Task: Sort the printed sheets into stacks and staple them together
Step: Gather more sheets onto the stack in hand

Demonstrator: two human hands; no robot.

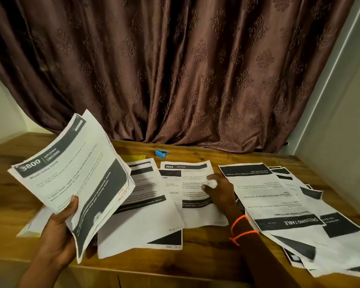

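My left hand (59, 231) grips a bundle of printed sheets (75, 173) raised and tilted above the table's left side; its top page reads "Wash baby bottle". My right hand (218, 189) rests flat, fingers spread, on the sheet headed "2945" (192, 217) in the middle of the wooden table (206, 254). Overlapping sheets (141, 223) lie just left of that one. A spread pile of upside-down sheets (279, 196), one marked "DRESSING TABLE", covers the right side. A small blue stapler (161, 153) sits at the back of the table, well beyond both hands.
A yellow paper (134, 157) lies behind the middle sheets, near the stapler. More paper (32, 225) pokes out under the held bundle at the left. A brown patterned curtain (175, 69) hangs behind the table; a pale wall (341, 121) closes the right side.
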